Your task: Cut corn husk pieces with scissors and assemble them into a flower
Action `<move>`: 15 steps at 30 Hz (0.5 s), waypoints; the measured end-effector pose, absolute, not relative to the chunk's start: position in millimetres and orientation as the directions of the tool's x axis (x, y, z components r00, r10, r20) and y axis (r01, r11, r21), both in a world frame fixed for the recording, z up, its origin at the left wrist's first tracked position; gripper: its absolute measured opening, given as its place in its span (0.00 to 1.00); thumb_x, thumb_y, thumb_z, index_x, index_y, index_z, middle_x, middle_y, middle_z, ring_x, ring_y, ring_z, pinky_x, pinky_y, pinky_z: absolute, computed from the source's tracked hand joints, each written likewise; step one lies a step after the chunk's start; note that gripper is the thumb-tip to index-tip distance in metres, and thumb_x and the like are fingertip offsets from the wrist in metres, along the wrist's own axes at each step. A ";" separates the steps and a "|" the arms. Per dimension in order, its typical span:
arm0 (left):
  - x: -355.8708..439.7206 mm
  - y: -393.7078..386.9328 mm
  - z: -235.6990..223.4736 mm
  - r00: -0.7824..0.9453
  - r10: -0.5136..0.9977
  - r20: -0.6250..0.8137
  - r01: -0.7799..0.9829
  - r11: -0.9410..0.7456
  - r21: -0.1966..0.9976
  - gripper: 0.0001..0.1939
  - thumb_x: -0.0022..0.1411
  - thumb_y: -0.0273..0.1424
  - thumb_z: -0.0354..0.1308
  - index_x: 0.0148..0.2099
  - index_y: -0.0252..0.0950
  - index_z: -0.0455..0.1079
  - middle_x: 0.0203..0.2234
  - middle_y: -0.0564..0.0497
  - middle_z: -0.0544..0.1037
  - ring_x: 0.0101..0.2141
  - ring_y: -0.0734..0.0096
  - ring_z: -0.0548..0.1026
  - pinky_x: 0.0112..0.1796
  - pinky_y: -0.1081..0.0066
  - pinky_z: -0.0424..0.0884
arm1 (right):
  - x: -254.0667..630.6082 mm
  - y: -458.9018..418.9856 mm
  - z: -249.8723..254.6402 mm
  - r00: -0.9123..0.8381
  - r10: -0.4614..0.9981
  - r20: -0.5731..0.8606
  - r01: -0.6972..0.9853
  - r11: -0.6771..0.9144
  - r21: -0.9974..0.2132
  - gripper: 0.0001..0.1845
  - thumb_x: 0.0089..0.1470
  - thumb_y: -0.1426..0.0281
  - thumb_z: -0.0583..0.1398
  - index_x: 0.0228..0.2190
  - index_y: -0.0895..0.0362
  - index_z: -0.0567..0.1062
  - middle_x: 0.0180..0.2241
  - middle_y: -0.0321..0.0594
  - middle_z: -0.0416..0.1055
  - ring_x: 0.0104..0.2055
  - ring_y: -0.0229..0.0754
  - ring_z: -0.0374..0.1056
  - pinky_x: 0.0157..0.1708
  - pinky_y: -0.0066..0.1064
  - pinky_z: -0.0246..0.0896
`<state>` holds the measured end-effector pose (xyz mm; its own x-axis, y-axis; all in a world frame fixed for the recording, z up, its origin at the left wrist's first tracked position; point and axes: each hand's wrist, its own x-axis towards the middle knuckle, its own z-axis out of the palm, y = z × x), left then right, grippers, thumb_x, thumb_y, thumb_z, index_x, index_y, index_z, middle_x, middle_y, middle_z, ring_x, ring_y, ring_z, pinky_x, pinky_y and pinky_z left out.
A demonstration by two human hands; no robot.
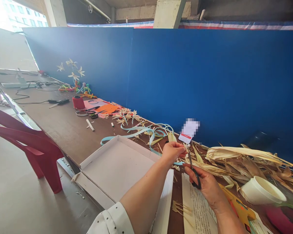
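Note:
My left hand [172, 152] is closed in a pinch on a small pale piece of what looks like corn husk [186, 147]. Black-handled scissors [196, 179] are held in my right hand [207, 187], fingers through the handles. Their blades point up toward the pinched piece, by my left fingertips; whether they are cutting into it I cannot tell. Below my left wrist lies a shallow white cardboard box [122, 172]. Light-blue ribbon [139, 131] curls over the table behind it. A printed sheet [199, 208] lies under my right wrist.
Dried corn husks [249, 157] pile up at right, beside a white cup [262, 191] and a yellow tool [239, 208]. Farther left are a red thread spool [78, 102], more scissors [95, 114] and husk flowers [74, 70]. A blue partition [210, 78] backs the table; a red chair [39, 149] stands left.

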<state>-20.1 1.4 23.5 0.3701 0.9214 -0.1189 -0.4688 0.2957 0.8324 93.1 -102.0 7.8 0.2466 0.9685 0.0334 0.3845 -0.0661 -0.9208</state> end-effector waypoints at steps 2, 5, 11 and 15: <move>-20.2 0.7 24.7 0.367 0.922 -0.123 -0.469 0.298 0.831 0.07 0.50 0.21 0.62 0.27 0.30 0.65 0.19 0.51 0.72 0.22 0.77 0.73 0.28 0.75 0.72 | 92.2 -102.2 9.3 0.247 0.969 0.029 0.383 -0.070 -0.921 0.22 0.45 0.53 0.63 0.36 0.54 0.80 0.18 0.32 0.61 0.22 0.36 0.56 0.24 0.28 0.51; -20.4 -0.5 26.7 0.366 0.921 -0.130 -0.459 0.301 0.836 0.06 0.51 0.20 0.60 0.27 0.30 0.65 0.19 0.51 0.72 0.21 0.78 0.73 0.28 0.76 0.72 | 90.8 -102.6 11.4 0.258 0.966 0.020 0.366 -0.079 -0.927 0.21 0.44 0.53 0.64 0.35 0.54 0.80 0.17 0.32 0.61 0.22 0.35 0.55 0.23 0.28 0.51; -21.1 -1.2 27.2 0.364 0.921 -0.137 -0.448 0.302 0.842 0.06 0.50 0.20 0.61 0.27 0.30 0.66 0.19 0.51 0.73 0.22 0.78 0.73 0.28 0.76 0.72 | 88.7 -102.5 14.1 0.269 0.963 0.024 0.383 -0.084 -0.920 0.20 0.42 0.54 0.64 0.34 0.54 0.81 0.16 0.32 0.62 0.20 0.35 0.54 0.22 0.28 0.51; -20.9 -0.6 26.4 0.365 0.920 -0.140 -0.454 0.307 0.837 0.08 0.48 0.21 0.63 0.27 0.30 0.66 0.19 0.52 0.73 0.22 0.78 0.73 0.28 0.76 0.72 | 88.3 -102.4 16.3 0.275 0.960 0.045 0.402 -0.073 -0.913 0.20 0.42 0.53 0.64 0.34 0.53 0.81 0.16 0.32 0.62 0.20 0.36 0.54 0.23 0.29 0.53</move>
<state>-20.9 -0.6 26.4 0.3651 0.9204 -0.1398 -0.4538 0.3071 0.8365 88.3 -102.4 16.3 0.2749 0.9604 0.0448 0.4025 -0.0727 -0.9125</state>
